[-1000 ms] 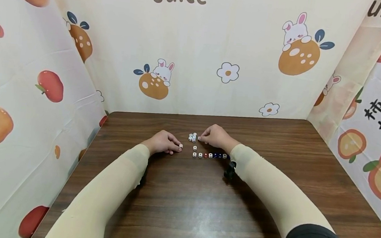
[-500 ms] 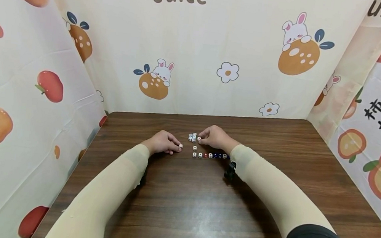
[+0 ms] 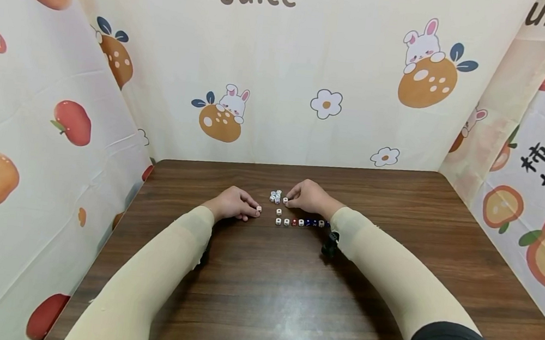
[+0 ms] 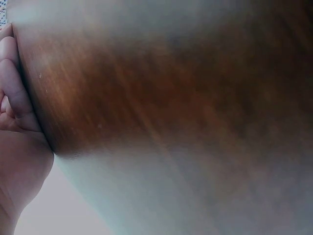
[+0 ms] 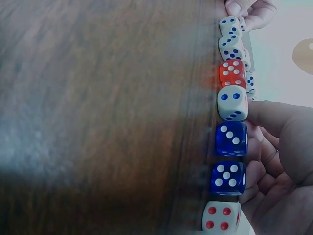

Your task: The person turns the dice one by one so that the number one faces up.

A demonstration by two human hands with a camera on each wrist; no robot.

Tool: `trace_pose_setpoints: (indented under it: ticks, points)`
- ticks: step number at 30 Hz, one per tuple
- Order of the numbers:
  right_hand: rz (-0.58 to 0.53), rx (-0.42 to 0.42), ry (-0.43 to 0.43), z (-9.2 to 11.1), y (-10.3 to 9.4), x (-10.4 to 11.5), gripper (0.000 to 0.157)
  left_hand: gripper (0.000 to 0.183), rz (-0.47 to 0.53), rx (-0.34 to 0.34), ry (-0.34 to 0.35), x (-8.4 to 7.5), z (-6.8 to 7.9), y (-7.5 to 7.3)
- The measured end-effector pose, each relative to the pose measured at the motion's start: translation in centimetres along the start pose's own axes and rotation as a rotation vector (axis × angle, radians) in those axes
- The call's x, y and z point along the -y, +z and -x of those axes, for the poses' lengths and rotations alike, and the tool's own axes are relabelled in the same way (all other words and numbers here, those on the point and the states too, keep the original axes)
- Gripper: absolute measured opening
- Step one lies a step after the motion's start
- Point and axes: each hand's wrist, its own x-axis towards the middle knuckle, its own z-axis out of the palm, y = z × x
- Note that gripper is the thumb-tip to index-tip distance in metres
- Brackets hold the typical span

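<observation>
Between its thumb and fingertips my left hand point(image 3: 233, 203) pinches a white die point(image 3: 259, 208), left of the other dice. My right hand point(image 3: 313, 197) reaches over the right side and pinches another white die point(image 3: 285, 200) at its fingertips. Just left of that die sits a tight cluster of white dice point(image 3: 275, 196) with blue pips. A single white die point(image 3: 279, 211) stands between the cluster and the front row. In the right wrist view, the row includes a red die point(image 5: 232, 73) and blue dice point(image 5: 232, 139), with my right palm behind them.
The row runs rightward, past white dice point(image 3: 286, 222) to a white die with red pips point(image 5: 221, 217), below my right wrist. All stand on a dark wood-grain table point(image 3: 261, 289). Printed cloth point(image 3: 282, 72) hangs along the back and both sides.
The die in my right fingers has come slightly toward the front and shows more of itself, as the fingertips shifted on it. My left hand has stayed in place.
</observation>
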Motion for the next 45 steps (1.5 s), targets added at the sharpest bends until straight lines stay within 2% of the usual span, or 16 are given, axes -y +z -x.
trace_pose_setpoints:
  ticks: [8,20,45]
  points:
    - [0.002,-0.004,-0.024,0.8,-0.2,0.1,0.014,0.023,-0.001,0.005,0.002,0.0,0.1,-0.1]
    - [-0.022,0.061,-0.115,2.2,-0.8,-0.4,0.01,0.022,-0.002,0.007,0.005,0.0,0.1,-0.1]
    - [0.002,0.115,-0.139,2.3,-0.3,-0.6,0.01,0.02,-0.003,0.007,-0.008,-0.1,0.2,0.0]
